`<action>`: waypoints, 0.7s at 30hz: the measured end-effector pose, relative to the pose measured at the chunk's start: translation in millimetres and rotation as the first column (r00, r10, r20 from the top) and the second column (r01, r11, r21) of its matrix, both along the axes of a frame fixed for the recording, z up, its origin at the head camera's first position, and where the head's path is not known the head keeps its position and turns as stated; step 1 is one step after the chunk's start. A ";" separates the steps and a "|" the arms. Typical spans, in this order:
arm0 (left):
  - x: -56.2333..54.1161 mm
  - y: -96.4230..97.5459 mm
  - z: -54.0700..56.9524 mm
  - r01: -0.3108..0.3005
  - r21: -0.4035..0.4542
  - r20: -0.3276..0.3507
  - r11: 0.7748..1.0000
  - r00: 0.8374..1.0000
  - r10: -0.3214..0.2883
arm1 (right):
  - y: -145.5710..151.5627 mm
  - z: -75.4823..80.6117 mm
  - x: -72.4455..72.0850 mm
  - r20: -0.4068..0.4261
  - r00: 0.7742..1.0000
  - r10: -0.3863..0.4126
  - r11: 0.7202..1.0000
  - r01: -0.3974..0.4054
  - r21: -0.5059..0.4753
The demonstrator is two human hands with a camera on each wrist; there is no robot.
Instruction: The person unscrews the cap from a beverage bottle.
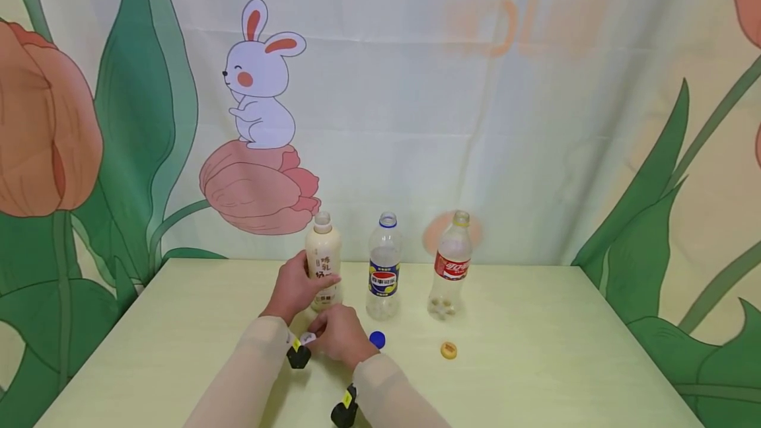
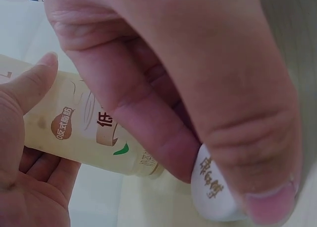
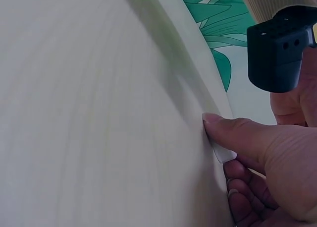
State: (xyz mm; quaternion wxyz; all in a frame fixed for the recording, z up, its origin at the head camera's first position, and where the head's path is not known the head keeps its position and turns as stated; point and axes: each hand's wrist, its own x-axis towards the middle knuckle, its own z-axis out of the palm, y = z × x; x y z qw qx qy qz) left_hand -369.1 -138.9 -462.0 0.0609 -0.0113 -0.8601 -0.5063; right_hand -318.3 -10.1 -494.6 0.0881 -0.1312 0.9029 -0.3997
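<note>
My left hand (image 1: 295,288) grips the lower half of a cream-coloured milk tea bottle (image 1: 324,246), which stands upright and uncapped. In front of that bottle, my right hand (image 1: 343,334) pinches a white bottle cap (image 2: 210,187) between thumb and finger. Brown writing shows on the cap in the left wrist view. The right wrist view has the same white cap (image 3: 224,152) held low, close to the table top. Both the left thumb and the fingers behind the bottle are visible in the left wrist view.
Right of the milk tea bottle stand an uncapped Pepsi bottle (image 1: 383,276) and an uncapped Coca-Cola bottle (image 1: 452,266). A blue cap (image 1: 377,339) lies beside the right hand, and a yellow-orange cap (image 1: 448,350) farther right. A printed curtain (image 1: 380,117) hangs behind the table (image 1: 535,349).
</note>
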 end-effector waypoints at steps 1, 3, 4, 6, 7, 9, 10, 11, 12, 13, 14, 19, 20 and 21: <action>-0.4 0.2 0.1 0.000 0.001 0.000 1.000 1.000 0.000 | 0.2 0.4 0.3 0.000 1.000 0.000 1.000 0.000 -0.002; -0.6 0.5 0.1 -0.001 0.003 0.003 1.000 1.000 0.001 | 0.6 0.8 0.5 0.000 1.000 0.001 1.000 -0.001 -0.004; -0.9 0.6 -0.1 -0.002 0.003 0.004 1.000 1.000 0.002 | 0.7 0.8 0.6 -0.001 1.000 0.003 1.000 -0.003 -0.004; -0.9 1.3 -0.4 -0.004 0.004 0.011 1.000 1.000 0.004 | 1.1 0.5 0.8 -0.003 1.000 0.005 1.000 -0.005 -0.009; -0.8 1.3 -0.7 -0.004 0.004 0.014 1.000 1.000 0.004 | 1.2 0.2 0.7 -0.005 1.000 0.006 1.000 -0.006 -0.010; -0.8 1.4 -1.8 -0.003 0.000 0.014 1.000 1.000 0.003 | 1.3 -0.5 0.4 -0.010 1.000 0.007 1.000 -0.007 -0.011; -0.9 1.6 -2.0 -0.003 0.002 0.014 1.000 1.000 0.003 | 1.3 -0.8 0.3 -0.004 1.000 0.004 1.000 -0.004 -0.015; -0.9 1.7 -2.3 -0.003 0.004 0.014 1.000 1.000 0.003 | 1.4 -1.2 0.0 -0.004 1.000 0.002 1.000 -0.002 -0.014; -1.1 1.7 -2.8 -0.001 0.004 0.010 1.000 1.000 0.001 | 1.5 -1.3 -0.1 0.001 1.000 -0.001 1.000 0.001 -0.015; -1.5 1.7 -3.3 -0.002 0.004 0.006 1.000 1.000 0.002 | 1.4 -1.6 -0.3 0.008 1.000 -0.004 1.000 0.005 -0.017; -1.6 1.6 -3.7 -0.002 0.005 0.001 1.000 1.000 0.002 | 1.4 -1.9 -0.4 0.011 1.000 -0.006 1.000 0.006 -0.017; -2.1 1.2 -6.3 -0.011 0.005 -0.006 1.000 1.000 0.012 | 1.5 -2.4 -0.7 0.005 1.000 -0.006 1.000 0.006 -0.015; -1.9 1.2 -6.8 -0.013 0.006 -0.005 1.000 1.000 0.013 | 1.8 -2.3 -0.5 -0.001 1.000 -0.002 1.000 0.002 -0.013; -1.7 1.1 -7.4 -0.013 0.006 -0.002 1.000 1.000 0.013 | 2.1 -2.2 -0.4 -0.001 1.000 -0.002 1.000 0.001 -0.014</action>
